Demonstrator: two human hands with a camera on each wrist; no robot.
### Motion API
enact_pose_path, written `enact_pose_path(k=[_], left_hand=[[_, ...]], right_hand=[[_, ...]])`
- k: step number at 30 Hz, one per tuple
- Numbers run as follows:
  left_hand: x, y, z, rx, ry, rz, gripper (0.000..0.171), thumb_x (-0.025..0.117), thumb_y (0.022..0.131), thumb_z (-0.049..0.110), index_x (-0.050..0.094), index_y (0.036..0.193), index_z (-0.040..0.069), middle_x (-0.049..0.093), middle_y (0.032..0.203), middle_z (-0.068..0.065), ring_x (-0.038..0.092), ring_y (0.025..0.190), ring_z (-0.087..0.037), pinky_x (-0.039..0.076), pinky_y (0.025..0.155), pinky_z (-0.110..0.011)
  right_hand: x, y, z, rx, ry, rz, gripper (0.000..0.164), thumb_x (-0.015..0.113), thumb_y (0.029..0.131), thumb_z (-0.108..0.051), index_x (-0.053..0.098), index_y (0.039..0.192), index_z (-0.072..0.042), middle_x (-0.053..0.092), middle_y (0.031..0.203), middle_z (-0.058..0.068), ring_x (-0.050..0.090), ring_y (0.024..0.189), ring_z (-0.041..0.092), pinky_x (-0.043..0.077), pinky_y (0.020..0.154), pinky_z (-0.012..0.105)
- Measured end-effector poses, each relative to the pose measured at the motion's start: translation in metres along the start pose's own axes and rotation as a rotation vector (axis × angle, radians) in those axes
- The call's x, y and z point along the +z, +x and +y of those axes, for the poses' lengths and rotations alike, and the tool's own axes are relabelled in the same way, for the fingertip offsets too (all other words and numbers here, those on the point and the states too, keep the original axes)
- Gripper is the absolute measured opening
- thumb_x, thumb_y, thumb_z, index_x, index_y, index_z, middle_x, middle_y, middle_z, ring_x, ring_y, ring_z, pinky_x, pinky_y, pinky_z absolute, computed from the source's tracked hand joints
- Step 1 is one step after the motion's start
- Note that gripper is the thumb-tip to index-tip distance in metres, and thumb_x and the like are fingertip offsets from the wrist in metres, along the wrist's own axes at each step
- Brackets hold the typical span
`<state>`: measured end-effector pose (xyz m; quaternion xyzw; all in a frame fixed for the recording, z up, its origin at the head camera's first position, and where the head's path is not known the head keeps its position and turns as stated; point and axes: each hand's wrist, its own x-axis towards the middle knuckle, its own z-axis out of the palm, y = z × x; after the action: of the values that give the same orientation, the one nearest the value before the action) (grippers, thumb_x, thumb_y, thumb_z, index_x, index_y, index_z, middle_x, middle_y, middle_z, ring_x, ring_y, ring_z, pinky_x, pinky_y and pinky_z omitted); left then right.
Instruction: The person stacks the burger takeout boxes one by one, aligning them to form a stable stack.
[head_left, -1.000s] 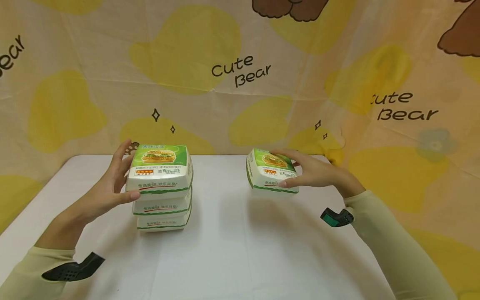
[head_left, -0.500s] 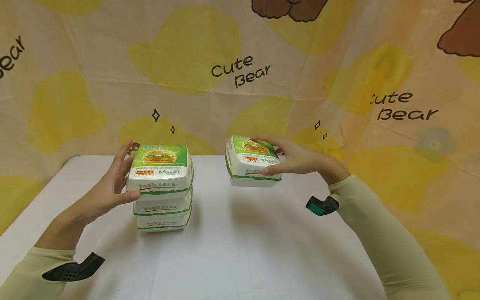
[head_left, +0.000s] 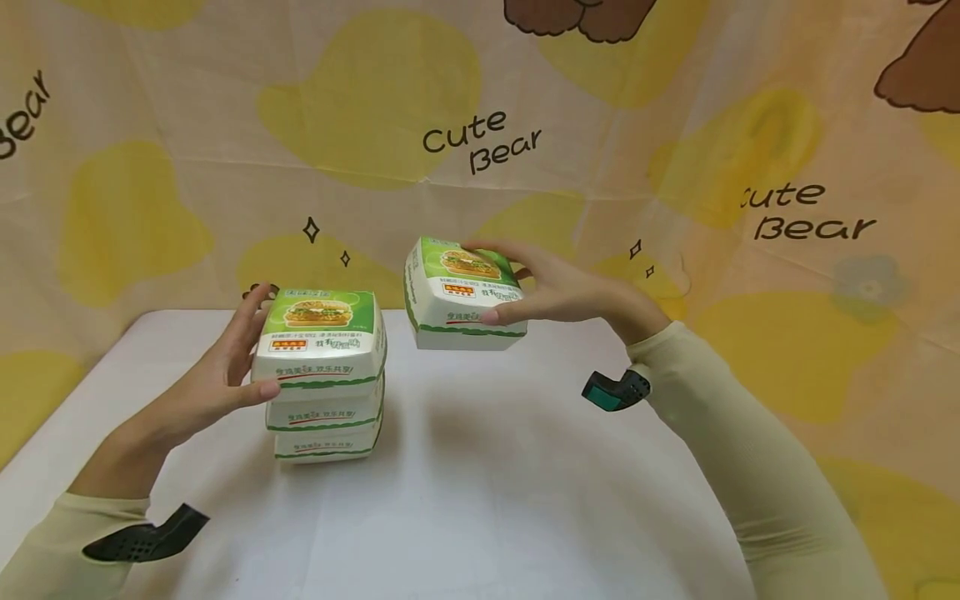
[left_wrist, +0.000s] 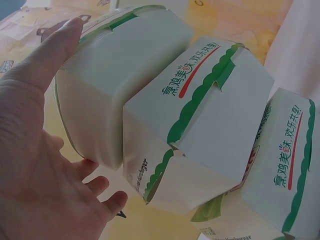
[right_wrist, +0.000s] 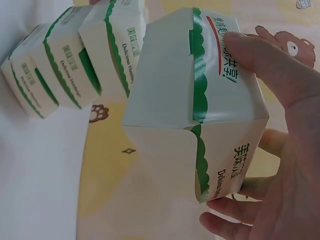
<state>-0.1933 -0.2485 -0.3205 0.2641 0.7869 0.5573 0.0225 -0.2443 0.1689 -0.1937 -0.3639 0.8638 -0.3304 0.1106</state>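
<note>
Three white-and-green hamburger boxes stand in a stack on the left, with a burger picture on the top box [head_left: 322, 337]. My left hand [head_left: 217, 371] holds this top box at its left side, thumb at the front and fingers toward the back. In the left wrist view the lower boxes [left_wrist: 200, 115] are offset beneath it. My right hand [head_left: 566, 292] grips another hamburger box [head_left: 465, 292] across its lid, thumb on the front face and fingers behind. That box is raised above the table, right of the stack and higher than its top.
A white-covered table [head_left: 465, 517] lies under the boxes. Behind it hangs a cream-and-yellow cloth [head_left: 360, 100] printed with "Cute Bear". Dark devices [head_left: 615, 390] are worn at both wrists, over light sleeves.
My right hand has lifted its hamburger box up and moved it left, toward the stack. My left hand and the stack have stayed in place.
</note>
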Motion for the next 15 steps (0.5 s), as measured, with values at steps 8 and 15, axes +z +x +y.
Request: enact_pose_path(k=[8, 15], left_hand=[[-0.004, 0.003, -0.001, -0.024, 0.036, -0.023, 0.113, 0.07, 0.086, 0.006, -0.007, 0.16, 0.044, -0.008, 0.172, 0.006, -0.002, 0.155, -0.047, 0.018, 0.1, -0.087], [-0.009, 0.006, -0.009, 0.011, 0.044, -0.047, 0.11, 0.067, 0.088, 0.004, -0.007, 0.162, 0.038, -0.003, 0.172, 0.0, 0.021, 0.151, -0.022, 0.05, 0.104, -0.034]], right_hand=[[0.005, 0.022, -0.026, 0.004, -0.076, 0.042, 0.087, 0.078, 0.082, -0.04, 0.033, 0.157, -0.036, 0.048, 0.143, -0.004, 0.051, 0.123, 0.018, 0.048, 0.1, 0.042], [0.015, 0.046, -0.046, -0.014, -0.119, 0.06, 0.087, 0.078, 0.082, -0.047, 0.033, 0.156, -0.036, 0.045, 0.147, -0.006, 0.051, 0.122, 0.018, 0.049, 0.1, 0.04]])
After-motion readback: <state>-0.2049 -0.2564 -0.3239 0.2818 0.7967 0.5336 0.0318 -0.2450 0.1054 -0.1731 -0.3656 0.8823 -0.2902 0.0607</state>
